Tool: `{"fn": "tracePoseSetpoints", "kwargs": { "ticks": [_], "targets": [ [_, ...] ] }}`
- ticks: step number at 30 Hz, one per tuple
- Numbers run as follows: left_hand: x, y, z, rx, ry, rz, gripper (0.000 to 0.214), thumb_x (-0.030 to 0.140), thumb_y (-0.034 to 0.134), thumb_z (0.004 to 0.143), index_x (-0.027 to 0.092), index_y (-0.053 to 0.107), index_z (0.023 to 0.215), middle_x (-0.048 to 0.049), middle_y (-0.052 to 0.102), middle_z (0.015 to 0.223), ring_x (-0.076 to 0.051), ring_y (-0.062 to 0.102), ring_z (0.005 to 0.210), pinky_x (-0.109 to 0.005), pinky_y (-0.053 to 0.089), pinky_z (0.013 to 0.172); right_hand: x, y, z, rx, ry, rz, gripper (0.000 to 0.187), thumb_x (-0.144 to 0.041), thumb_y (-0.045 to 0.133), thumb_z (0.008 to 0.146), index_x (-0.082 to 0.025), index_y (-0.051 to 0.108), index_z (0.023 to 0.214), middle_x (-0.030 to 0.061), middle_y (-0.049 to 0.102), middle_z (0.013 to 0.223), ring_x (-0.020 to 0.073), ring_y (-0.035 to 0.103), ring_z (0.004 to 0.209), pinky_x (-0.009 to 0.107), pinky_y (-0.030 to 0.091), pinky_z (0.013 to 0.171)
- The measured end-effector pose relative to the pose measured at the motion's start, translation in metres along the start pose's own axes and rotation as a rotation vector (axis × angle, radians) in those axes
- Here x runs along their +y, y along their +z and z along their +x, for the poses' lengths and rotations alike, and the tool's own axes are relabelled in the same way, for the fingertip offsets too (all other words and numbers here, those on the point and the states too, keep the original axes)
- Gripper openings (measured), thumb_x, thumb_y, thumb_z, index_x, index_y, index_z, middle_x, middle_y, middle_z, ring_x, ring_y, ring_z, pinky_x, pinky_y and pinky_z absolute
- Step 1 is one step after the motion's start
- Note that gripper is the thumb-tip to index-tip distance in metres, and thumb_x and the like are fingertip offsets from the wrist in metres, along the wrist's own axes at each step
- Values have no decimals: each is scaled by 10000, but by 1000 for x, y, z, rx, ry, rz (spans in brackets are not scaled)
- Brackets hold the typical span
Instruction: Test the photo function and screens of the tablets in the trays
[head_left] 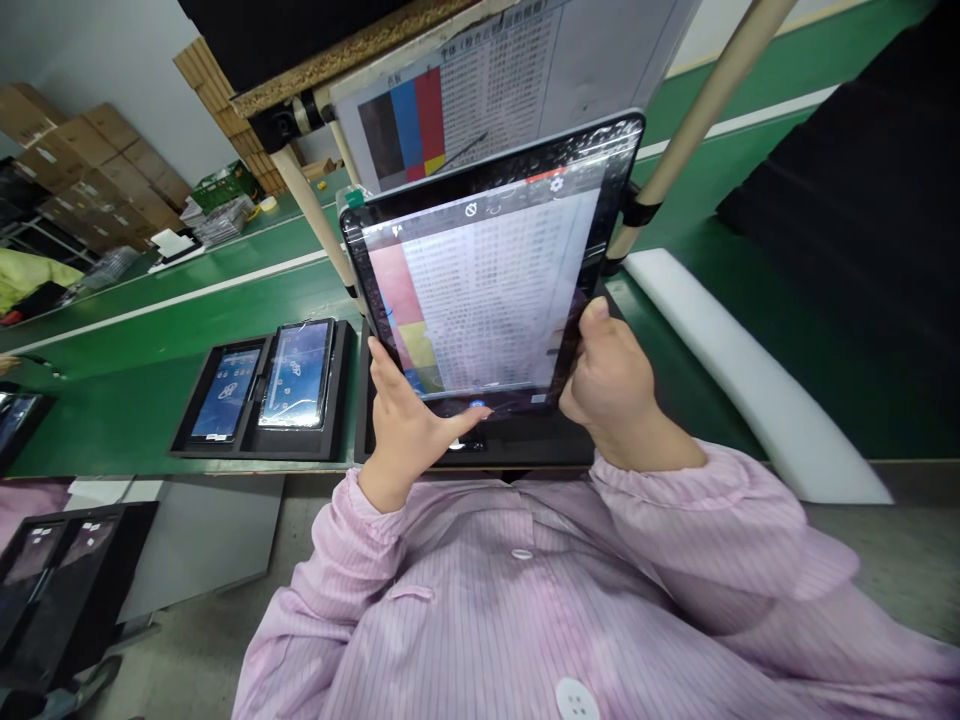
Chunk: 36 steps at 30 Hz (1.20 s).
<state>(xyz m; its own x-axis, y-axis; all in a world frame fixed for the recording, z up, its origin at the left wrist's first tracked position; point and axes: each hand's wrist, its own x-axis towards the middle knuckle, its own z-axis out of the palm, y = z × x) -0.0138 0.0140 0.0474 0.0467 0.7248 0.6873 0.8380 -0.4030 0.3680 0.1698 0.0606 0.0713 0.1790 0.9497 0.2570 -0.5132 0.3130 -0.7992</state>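
I hold a black tablet (491, 270) up in front of me with both hands, its lit screen showing a camera image of a chart. My left hand (409, 425) grips its lower left edge, thumb reaching across to the bottom of the screen. My right hand (611, 385) clasps the lower right edge, thumb up along the bezel. Behind the tablet hangs a printed test chart (480, 95) with black, blue, red and yellow patches and rows of small text. Under the tablet lies a black tray (517, 445) on the green belt.
A second black tray (330, 440) to the left carries two lit tablets (296, 375). White foam pad (750, 380) lies at the right on the green conveyor (135, 340). Beige frame poles (315, 215) hold the chart. Cardboard boxes (97, 160) stack at far left; another tray (67, 570) sits lower left.
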Motion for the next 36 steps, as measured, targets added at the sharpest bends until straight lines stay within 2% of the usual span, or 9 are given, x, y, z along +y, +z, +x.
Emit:
{"fn": "tracePoseSetpoints", "kwargs": {
  "ticks": [11, 15, 20, 28, 30, 32, 34, 36],
  "targets": [
    [1, 0, -1, -8, -66, -36, 1502, 643, 852, 616, 203, -225, 1566, -278, -74, 1674, -434, 52, 1558, -578, 376, 1169, -1, 0, 0, -17, -6, -4, 569, -720, 708, 780, -152, 676, 762, 65, 689, 838, 254, 664, 1079, 417, 589, 950],
    [-1, 1, -1, -10, -44, -29, 1469, 647, 828, 651, 209, -243, 1557, -284, -66, 1673, -429, 46, 1560, -587, 367, 1171, -2, 1, 0, -1, -6, -27, 583, -736, 718, 755, -155, 680, 765, 68, 685, 814, 263, 665, 1073, 423, 590, 946],
    [-1, 2, -2, 8, -6, 10, 1490, 710, 805, 626, 225, -258, 1551, -278, -106, 1670, -424, -46, 1558, -614, 317, 1191, -1, 1, 0, -26, 9, -13, 593, -741, 702, 771, -149, 687, 801, 73, 689, 839, 260, 664, 1073, 429, 581, 959],
    [-1, 1, -3, -19, -116, -89, 1521, 746, 811, 571, 194, -190, 1575, -264, -105, 1675, -411, -42, 1562, -591, 247, 1229, -1, 0, -1, -3, 11, -20, 590, -731, 702, 778, -142, 672, 787, 78, 691, 862, 257, 661, 1080, 410, 585, 951],
    [-4, -2, -2, -28, -75, -155, 1462, 688, 810, 629, 200, -189, 1579, -235, -127, 1682, -400, -36, 1563, -564, 221, 1243, -1, -1, -1, 11, 16, -21, 587, -729, 716, 765, -145, 654, 763, 70, 687, 839, 256, 661, 1081, 405, 589, 943],
    [-10, -7, 1, -63, 27, -266, 1301, 584, 746, 759, 221, -193, 1582, -195, -149, 1689, -380, -11, 1566, -546, 205, 1250, -2, -2, 1, 50, 16, -38, 591, -730, 735, 742, -150, 627, 735, 60, 680, 809, 254, 663, 1078, 397, 595, 931],
    [-18, -15, 7, -153, 118, -408, 1127, 472, 642, 865, 260, -200, 1583, -141, -155, 1699, -349, 33, 1570, -535, 201, 1252, -3, -5, 2, 107, 7, -62, 594, -731, 755, 714, -157, 606, 727, 49, 674, 787, 254, 666, 1069, 391, 603, 909],
    [-25, -22, 12, -299, 150, -518, 1040, 396, 569, 913, 296, -230, 1572, -96, -121, 1710, -310, 78, 1571, -527, 207, 1249, -4, -8, 5, 155, -1, -74, 581, -725, 763, 710, -166, 617, 772, 41, 676, 801, 252, 670, 1056, 390, 610, 884]
  ]
}}
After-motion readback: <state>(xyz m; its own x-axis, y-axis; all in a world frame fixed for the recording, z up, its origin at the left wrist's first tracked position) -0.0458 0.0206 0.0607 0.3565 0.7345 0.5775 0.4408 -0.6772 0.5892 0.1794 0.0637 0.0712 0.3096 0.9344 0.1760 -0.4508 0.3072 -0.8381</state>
